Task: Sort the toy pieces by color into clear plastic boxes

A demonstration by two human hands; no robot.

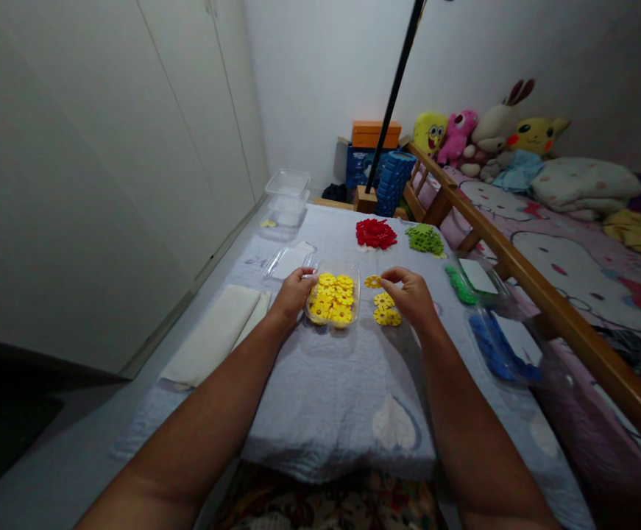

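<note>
My left hand (pixel 294 292) grips the left edge of a clear plastic container (pixel 353 276) filled with several yellow flower-shaped pieces (pixel 333 297). My right hand (pixel 411 295) pinches one yellow flower piece (pixel 373 281) just right of the container, a little above the cloth. A small heap of yellow pieces (pixel 385 310) lies on the pale cloth (pixel 342 383) right beside my right hand.
Red pieces (pixel 375 233) and green pieces (pixel 425 239) lie in piles farther back. Clear containers with green (pixel 466 283) and blue pieces (pixel 497 346) sit at the right by a wooden bed rail (pixel 546 302). Empty clear tubs (pixel 287 195) stand at the back left. Plush toys (pixel 480 136) sit on the bed.
</note>
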